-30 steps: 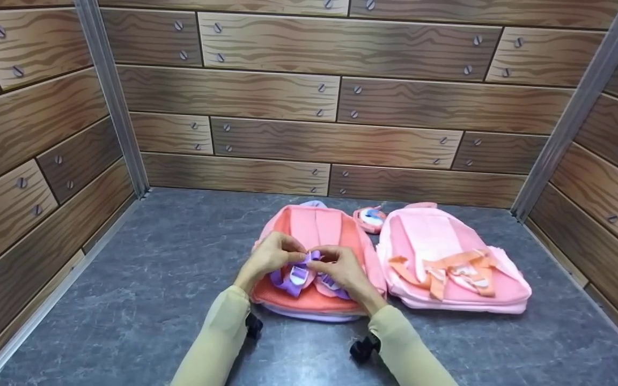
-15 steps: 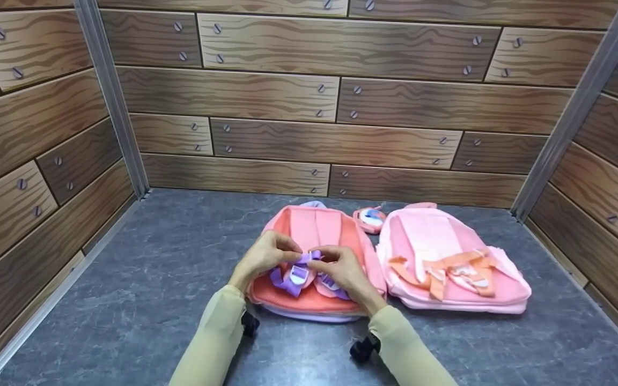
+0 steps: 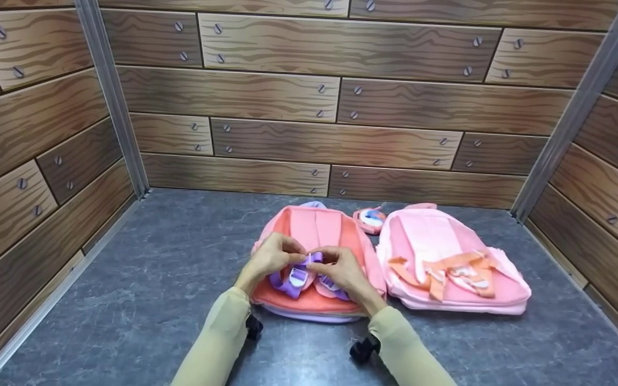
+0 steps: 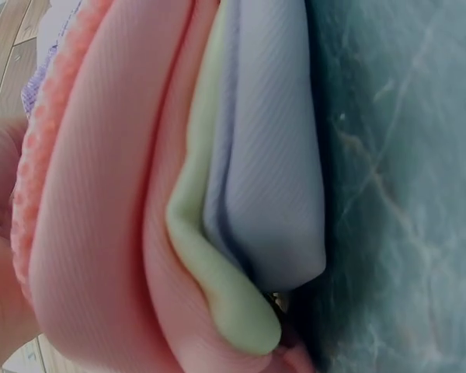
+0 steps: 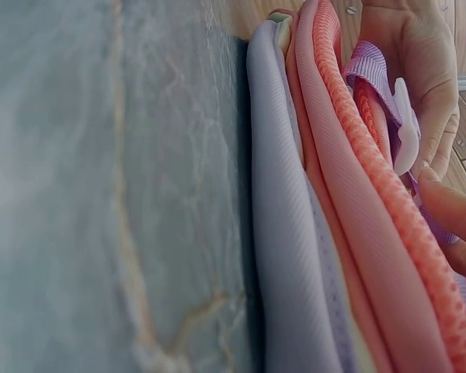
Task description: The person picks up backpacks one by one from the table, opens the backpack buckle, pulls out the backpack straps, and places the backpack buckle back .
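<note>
A coral backpack (image 3: 360, 236) lies with its shoulder straps upward. Over its middle, my left hand (image 3: 272, 256) and right hand (image 3: 345, 271) meet, each pinching a purple webbing strap (image 3: 317, 258) between thumb and fingers. A thin pale sliver shows between the fingertips, too small to identify. Just below hangs a white strap buckle (image 3: 298, 276), which also appears as a buckle (image 5: 406, 128) in the right wrist view. In the left wrist view the backpack's layered side (image 4: 101, 194) hides most of the left hand (image 4: 4, 287).
Touching on the right lies a pink backpack (image 3: 443, 230) with bundled orange straps (image 3: 438, 284). A small round coral pouch (image 3: 370, 219) with a blue and white picture sits between the bags at the back. Wood-patterned walls (image 3: 336, 96) enclose the grey tabletop (image 3: 180, 257).
My left hand shifted slightly left half a second ago and has come back towards the right hand. The purple strap between them has moved a little. The right hand stays nearly still.
</note>
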